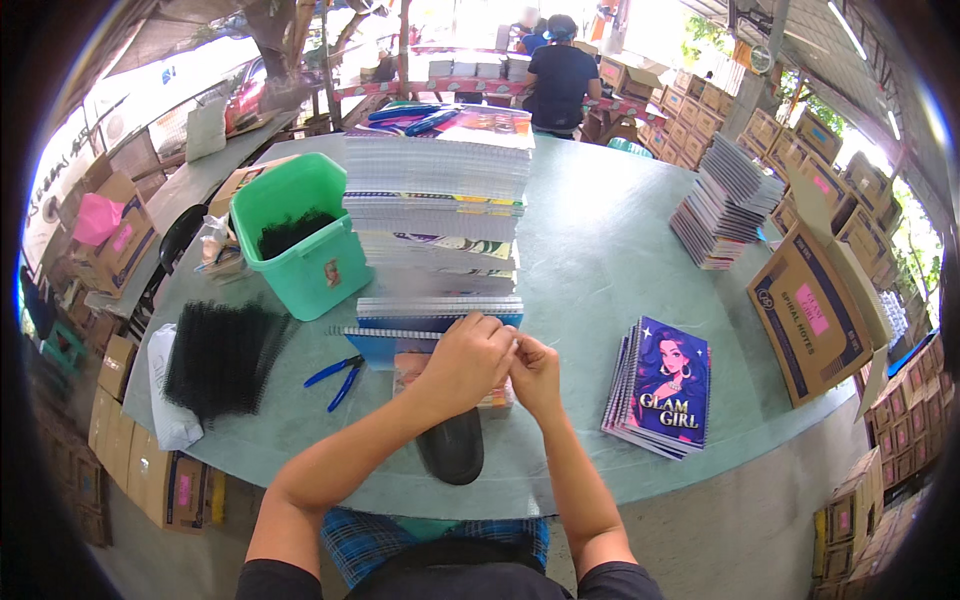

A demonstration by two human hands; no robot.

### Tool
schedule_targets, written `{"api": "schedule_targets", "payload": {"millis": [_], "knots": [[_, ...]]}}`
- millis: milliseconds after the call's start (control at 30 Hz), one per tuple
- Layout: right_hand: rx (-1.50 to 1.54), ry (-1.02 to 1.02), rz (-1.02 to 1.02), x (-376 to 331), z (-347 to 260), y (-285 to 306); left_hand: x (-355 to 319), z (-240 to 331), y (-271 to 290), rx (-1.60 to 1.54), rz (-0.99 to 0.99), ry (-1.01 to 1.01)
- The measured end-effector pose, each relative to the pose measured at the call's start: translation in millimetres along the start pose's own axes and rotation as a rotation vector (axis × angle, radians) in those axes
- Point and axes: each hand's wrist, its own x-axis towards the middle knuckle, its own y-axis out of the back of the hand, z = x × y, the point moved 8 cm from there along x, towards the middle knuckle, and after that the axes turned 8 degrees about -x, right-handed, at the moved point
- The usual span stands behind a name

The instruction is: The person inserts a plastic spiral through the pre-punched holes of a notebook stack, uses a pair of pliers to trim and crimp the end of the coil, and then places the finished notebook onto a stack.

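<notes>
Both hands meet at the right end of the wire-like coil edge of a blue spiral notebook [370, 347]. My left hand [470, 360] is closed over that edge, its fingers bent around it. Just to its right, my right hand [535, 372] pinches at the coil's end; what lies between its fingertips is too small to make out. Beneath my left wrist, a black slipper-shaped object [451, 448] lies on the table. Blue-handled pliers [338, 380] rest left of the notebook. Directly behind it rises a tall stack of notebooks [435, 215].
A green bin [315, 275] holding black coils and a heap of black coils [215, 360] are on the left. Purple-covered notebooks [670, 390] are piled at right, near an opened carton [810, 310]. More pliers [432, 122] top the tall stack. A person [560, 80] sits beyond the table.
</notes>
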Motion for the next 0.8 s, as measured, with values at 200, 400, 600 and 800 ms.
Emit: {"api": "schedule_targets", "payload": {"millis": [200,400,600,800], "knots": [[-0.108,0.118,0.061,-8,-15,-4,0,-4,4,-0.107,0.018,0.085],[0.07,0.085,-0.077,4,-37,7,-33,19,28,-0.022,0.07,-0.092],[-0.829,0.361,-0.503,13,-109,-50,-215,-152,80,0.311,-0.14,0.539],[-0.8,0.495,-0.545,22,-124,-165,-231,-179,62,0.341,-0.277,0.845]]}}
